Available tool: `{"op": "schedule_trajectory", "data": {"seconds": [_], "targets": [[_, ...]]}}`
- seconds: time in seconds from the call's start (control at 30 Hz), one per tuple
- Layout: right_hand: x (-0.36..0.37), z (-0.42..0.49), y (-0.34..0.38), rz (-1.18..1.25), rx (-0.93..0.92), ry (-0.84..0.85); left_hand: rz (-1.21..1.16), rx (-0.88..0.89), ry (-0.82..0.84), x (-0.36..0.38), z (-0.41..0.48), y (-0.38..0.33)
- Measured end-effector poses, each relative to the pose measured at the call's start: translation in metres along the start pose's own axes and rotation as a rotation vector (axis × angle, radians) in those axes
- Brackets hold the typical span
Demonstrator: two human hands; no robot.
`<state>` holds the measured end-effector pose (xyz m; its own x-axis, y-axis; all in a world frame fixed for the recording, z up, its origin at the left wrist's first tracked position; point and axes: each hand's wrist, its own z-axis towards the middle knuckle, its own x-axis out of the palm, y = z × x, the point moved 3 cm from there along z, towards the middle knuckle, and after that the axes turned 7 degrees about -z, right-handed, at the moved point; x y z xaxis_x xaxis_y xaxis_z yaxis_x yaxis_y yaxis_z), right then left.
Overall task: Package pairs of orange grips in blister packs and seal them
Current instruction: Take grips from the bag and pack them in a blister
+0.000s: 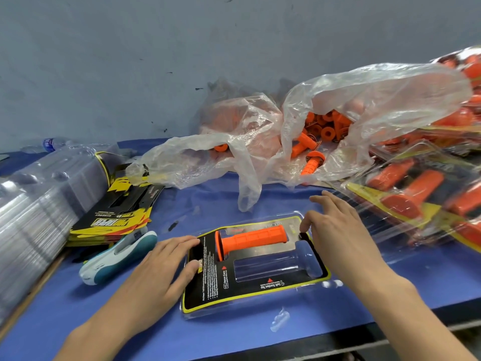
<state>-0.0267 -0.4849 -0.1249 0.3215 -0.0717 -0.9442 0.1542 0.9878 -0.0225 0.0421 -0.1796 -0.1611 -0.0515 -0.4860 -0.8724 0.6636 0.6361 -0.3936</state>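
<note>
Left hand (161, 267) rests, seemingly flat, on blister pack (250, 293)

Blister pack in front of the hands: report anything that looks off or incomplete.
Only one orange grip sits in the blister pack; the near cavity beside it is empty, so the pair is incomplete.

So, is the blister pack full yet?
Half full. The blister pack holds one grip, on its far side; the near cavity is empty.
</note>
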Motion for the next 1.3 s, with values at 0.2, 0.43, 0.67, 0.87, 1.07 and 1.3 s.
{"op": "schedule_trajectory", "data": {"seconds": [0.2,0.43,0.67,0.87,1.07,1.3], "targets": [[0.003,-0.001,0.001,0.028,-0.012,-0.01,-0.121,0.001,-0.011,0.001,-0.002,-0.003],[0.003,-0.001,0.002,0.075,-0.027,-0.074,-0.083,-0.027,-0.038,-0.004,0.0,-0.006],[-0.001,-0.001,0.001,0.137,-0.037,-0.046,0.037,0.235,-0.295,-0.017,0.018,-0.093],[-0.004,0.001,0.002,0.133,-0.035,0.034,0.178,0.445,-0.052,0.046,0.037,-0.155],[-0.007,0.002,-0.001,0.128,-0.032,0.044,0.249,0.422,0.092,0.069,0.046,-0.155],[-0.005,0.003,-0.003,0.146,0.001,0.039,0.241,0.483,0.08,0.068,0.042,-0.157]]}}
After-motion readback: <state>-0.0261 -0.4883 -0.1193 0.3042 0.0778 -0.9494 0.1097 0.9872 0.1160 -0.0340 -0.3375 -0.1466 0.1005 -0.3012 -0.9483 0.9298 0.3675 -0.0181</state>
